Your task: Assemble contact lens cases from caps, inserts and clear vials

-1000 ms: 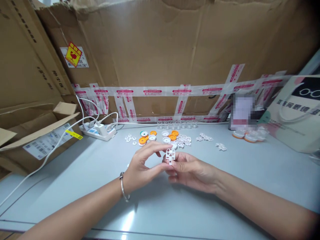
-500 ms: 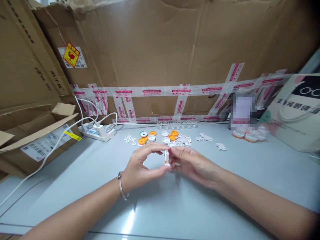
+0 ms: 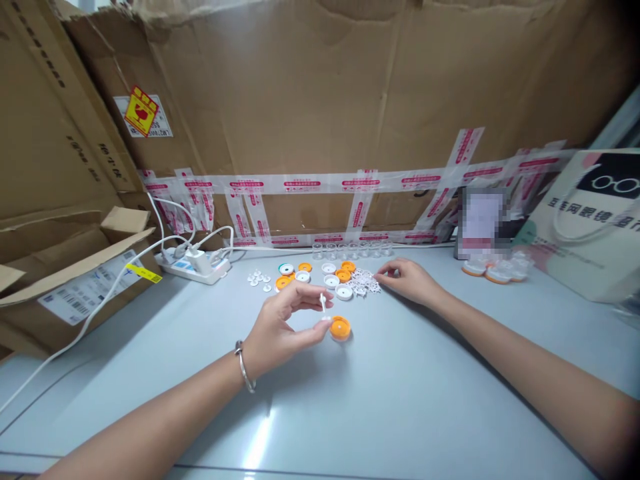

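1 small white part [image 3: 323, 304] stands between thumb and fingertips of the left hand [image 3: 281, 323], pinch narrow, held above the table [image 3: 410, 393]. Orange disc [image 3: 341, 327], pale dot at its centre, just right of the left thumb; contact with the thumb unclear. Right hand [image 3: 411, 283] reaches farther out, fingertips at the right edge of a heap of white lattice pieces [image 3: 364, 283]; thumb and fingers close together, cannot tell whether they grip anything. Left of heap: 3 white discs [image 3: 344, 293] near 2 orange discs [image 3: 343, 275]. Behind, a row of clear cups [image 3: 353, 251]. Small white knobs [image 3: 257, 279] scattered beyond the left hand.
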A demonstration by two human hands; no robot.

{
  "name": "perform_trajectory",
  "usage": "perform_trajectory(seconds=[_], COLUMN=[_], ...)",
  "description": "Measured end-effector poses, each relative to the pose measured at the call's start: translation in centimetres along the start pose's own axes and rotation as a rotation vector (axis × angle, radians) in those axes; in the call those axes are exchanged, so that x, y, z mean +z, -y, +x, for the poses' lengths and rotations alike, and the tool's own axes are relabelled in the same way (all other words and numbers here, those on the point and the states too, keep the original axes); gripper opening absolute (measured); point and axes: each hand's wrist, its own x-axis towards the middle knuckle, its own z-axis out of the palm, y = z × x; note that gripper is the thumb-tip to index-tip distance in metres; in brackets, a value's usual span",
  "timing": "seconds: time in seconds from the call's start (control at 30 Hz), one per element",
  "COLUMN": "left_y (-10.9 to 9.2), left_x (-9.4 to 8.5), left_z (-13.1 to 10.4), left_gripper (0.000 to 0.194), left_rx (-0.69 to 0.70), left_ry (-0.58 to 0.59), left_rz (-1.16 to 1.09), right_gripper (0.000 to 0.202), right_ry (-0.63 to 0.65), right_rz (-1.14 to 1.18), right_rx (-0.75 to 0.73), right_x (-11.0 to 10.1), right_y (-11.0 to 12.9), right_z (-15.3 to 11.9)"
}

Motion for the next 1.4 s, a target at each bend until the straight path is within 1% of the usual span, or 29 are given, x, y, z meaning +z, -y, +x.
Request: perform_trajectory(seconds=[0.1, 0.2, 0.3, 0.37, 0.47, 0.57, 0.73, 0.83, 1.03, 1.17, 1.2, 1.27, 1.33, 1.4], left_y=[-0.1, -0.2, -0.2, -0.2, -0.2, -0.1, 0.0, 0.1, 0.2, 0.3, 0.2, 0.2, 0.0, -0.1], left_x=[0.0, 0.0, 0.0, 0.0, -0.1, -0.2, -0.2, -0.2, -0.2, -0.3, -0.3, -0.3, -0.2, -0.1], left_z=[0.1, 0.1, 0.1, 0.1, 0.1, 0.1, 0.0, -0.1, 0.1, 0.1, 0.1, 0.0, -0.1, 0.0], left_gripper=[0.029, 0.029, 0.029, 0.028, 0.028, 0.028, 0.029, 0.029, 0.029, 0.029, 0.029, 0.032, 0.035, 0.036], left_rx=[0.002, 0.009, 0.028, 0.04, 0.047, 0.051, 0.049, 0.048, 0.047, 0.065, 0.079, 0.136, 0.243, 0.372], left_ry=[0.0, -0.004, 0.007, 0.023, 0.032, 0.028, 0.04, 0.045, 0.048, 0.045, 0.043, 0.053, 0.095, 0.16], left_rz=[0.017, 0.031, 0.074, 0.113, 0.139, 0.142, 0.144, 0.143, 0.139, 0.182, 0.212, 0.284, 0.349, 0.41], right_gripper=[0.02, 0.02, 0.022, 0.021, 0.017, 0.014, 0.007, 0.005, 0.019, 0.013, 0.011, 0.014, 0.02, 0.02], right_ry=[0.002, -0.053, -0.103, -0.088, -0.019, 0.024, 0.068, 0.081, 0.079, 0.055, 0.058, 0.08, 0.118, 0.179], right_rz=[-0.016, -0.024, -0.013, 0.006, 0.032, 0.05, 0.119, 0.14, 0.188, 0.236, 0.256, 0.309, 0.412, 0.598], right_rx=[0.005, 0.026, 0.037, 0.023, -0.001, 0.004, 0.009, 0.012, 0.017, 0.027, 0.026, 0.017, 0.007, 0.021], right_x=[0.0, -1.0, -1.8, -1.9, -1.4, -0.9, -0.9, -1.0, -1.3, -1.8, -1.9, -1.9, -1.7, -1.6], right_y=[0.3, 0.8, 2.0, 2.7, 3.3, 3.0, 2.2, 2.3, 2.8, 3.4, 3.8, 4.9, 6.5, 8.2], right_z=[0.0, -0.2, -0.8, -1.2, -1.5, -1.4, -1.2, -1.3, -1.6, -1.7, -1.8, -2.1, -2.9, -3.8])
